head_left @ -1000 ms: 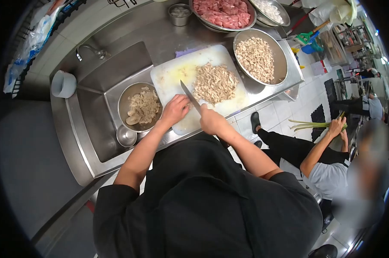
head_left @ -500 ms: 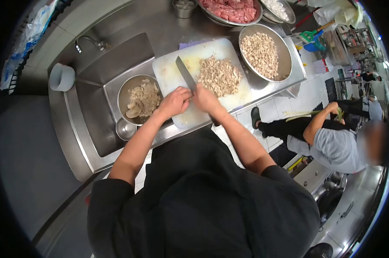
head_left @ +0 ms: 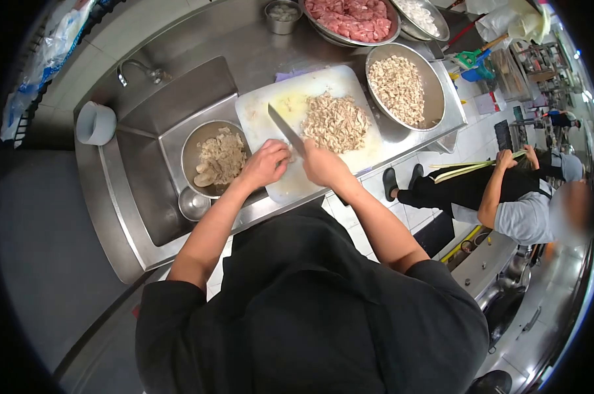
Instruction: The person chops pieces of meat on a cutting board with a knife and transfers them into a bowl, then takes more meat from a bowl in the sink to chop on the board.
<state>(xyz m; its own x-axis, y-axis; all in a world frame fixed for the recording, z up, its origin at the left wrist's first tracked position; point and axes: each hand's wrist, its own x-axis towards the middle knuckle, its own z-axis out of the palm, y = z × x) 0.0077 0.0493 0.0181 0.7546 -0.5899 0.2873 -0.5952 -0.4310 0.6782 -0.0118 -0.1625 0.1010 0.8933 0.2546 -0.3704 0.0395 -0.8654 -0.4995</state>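
Note:
My right hand (head_left: pixel 323 165) grips the handle of a cleaver-like knife (head_left: pixel 285 129), its blade angled up and to the left over the white cutting board (head_left: pixel 261 108). Just left of the blade, my left hand (head_left: pixel 267 163) rests on the board's near edge with its fingers curled; nothing shows inside it. A pile of shredded pale cooked meat (head_left: pixel 336 123) lies on the board to the right of the blade. A steel bowl (head_left: pixel 188 150) with larger pieces of the same meat sits in the sink, close to my left hand.
A big steel bowl (head_left: pixel 435 98) of chopped meat stands right of the board, and a bowl of raw pink meat (head_left: pixel 352 16) behind it. A small empty bowl (head_left: pixel 193 203), a white cup (head_left: pixel 96 123) and a faucet (head_left: pixel 139 69) surround the sink. A co-worker (head_left: pixel 520 210) holds green stalks (head_left: pixel 467 169) at right.
The knife blade has swung left, away from the meat pile, and my hands have come closer together. The co-worker on the right has risen and lifted the green stalks.

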